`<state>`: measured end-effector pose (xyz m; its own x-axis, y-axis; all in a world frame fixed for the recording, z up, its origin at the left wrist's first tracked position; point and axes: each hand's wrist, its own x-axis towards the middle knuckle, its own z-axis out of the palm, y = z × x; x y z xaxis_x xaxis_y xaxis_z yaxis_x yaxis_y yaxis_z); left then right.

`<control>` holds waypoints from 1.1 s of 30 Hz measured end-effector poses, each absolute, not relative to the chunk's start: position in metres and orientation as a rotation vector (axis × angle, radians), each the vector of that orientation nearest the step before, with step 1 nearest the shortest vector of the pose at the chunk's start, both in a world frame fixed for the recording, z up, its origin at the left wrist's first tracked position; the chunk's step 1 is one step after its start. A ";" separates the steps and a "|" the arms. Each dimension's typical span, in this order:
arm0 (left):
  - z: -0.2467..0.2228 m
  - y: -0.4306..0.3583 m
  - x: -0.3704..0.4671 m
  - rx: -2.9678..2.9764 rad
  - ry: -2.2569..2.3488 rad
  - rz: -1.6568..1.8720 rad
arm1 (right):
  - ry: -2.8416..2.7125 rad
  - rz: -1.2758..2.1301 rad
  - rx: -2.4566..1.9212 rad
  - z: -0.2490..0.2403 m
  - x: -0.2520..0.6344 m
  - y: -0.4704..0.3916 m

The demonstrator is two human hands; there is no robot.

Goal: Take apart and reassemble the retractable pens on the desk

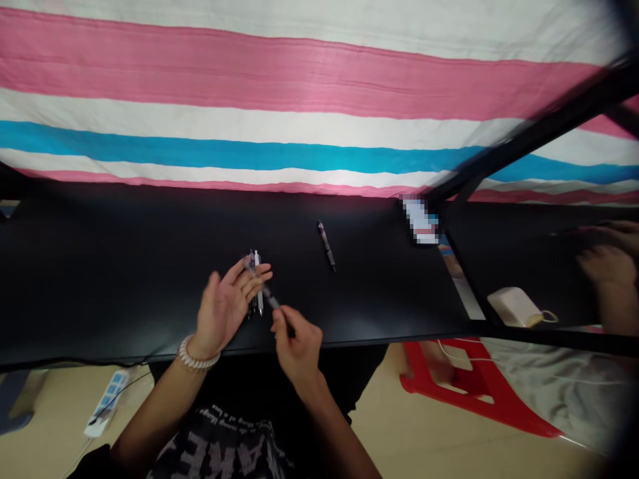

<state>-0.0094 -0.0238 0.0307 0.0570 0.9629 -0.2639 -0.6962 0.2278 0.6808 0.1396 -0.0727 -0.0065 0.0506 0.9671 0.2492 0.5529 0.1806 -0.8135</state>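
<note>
My left hand [227,309] is palm up over the black table, its fingers spread. A coiled whitish band circles that wrist. My right hand [298,342] is closed around one end of a dark pen [270,297], which slants up and left to my left fingers and is blurred at its far end. Under and beside my left fingers, a white pen [259,303] lies on the table with dark pens partly hidden next to it. Another dark pen [327,246] lies alone, farther right.
The black table [124,266] meets a striped curtain behind. A phone [420,219] lies near a black frame post at right. Beyond it are a white box [514,306] and another person's hands [606,266]. Below are a red stool [479,389] and a power strip [107,402].
</note>
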 end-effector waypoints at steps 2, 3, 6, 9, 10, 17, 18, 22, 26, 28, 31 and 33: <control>0.021 -0.023 -0.013 0.583 0.928 1.371 | -1.585 0.471 -1.664 -0.009 0.158 -0.055; 0.016 -0.024 -0.015 0.649 0.991 1.392 | -1.616 0.372 -1.758 -0.010 0.167 -0.046; 0.005 -0.026 -0.026 0.824 1.169 1.426 | -1.737 0.174 -2.099 -0.012 0.194 -0.021; -0.005 -0.029 -0.033 0.995 1.330 1.412 | -1.695 0.125 -2.287 -0.012 0.208 -0.011; -0.008 -0.029 -0.033 1.044 1.364 1.401 | -1.650 0.106 -2.294 -0.012 0.208 -0.011; -0.018 -0.029 -0.026 1.599 1.465 1.180 | -1.789 0.516 -1.569 -0.009 0.153 -0.046; -0.017 -0.028 -0.025 1.681 1.480 1.149 | -1.869 0.585 -1.510 -0.009 0.143 -0.050; -0.015 -0.026 -0.022 1.812 1.517 1.155 | -2.082 0.500 -1.561 -0.010 0.122 -0.056; -0.015 -0.026 -0.021 1.832 1.537 1.158 | -2.171 0.468 -1.545 -0.011 0.130 -0.052; -0.015 -0.026 -0.020 1.838 1.541 1.157 | -2.169 0.497 -1.504 -0.012 0.137 -0.050; -0.014 -0.028 -0.019 1.816 1.528 1.182 | -2.037 0.584 -1.477 -0.015 0.146 -0.053; -0.013 -0.029 -0.018 1.740 1.515 1.239 | -1.830 0.679 -1.473 -0.016 0.150 -0.058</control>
<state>-0.0181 -0.0294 -0.0135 -0.0426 0.9537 0.2977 0.4815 -0.2415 0.8425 0.1500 -0.0582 -0.0158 -0.1260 0.9748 0.1843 0.6190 0.2224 -0.7532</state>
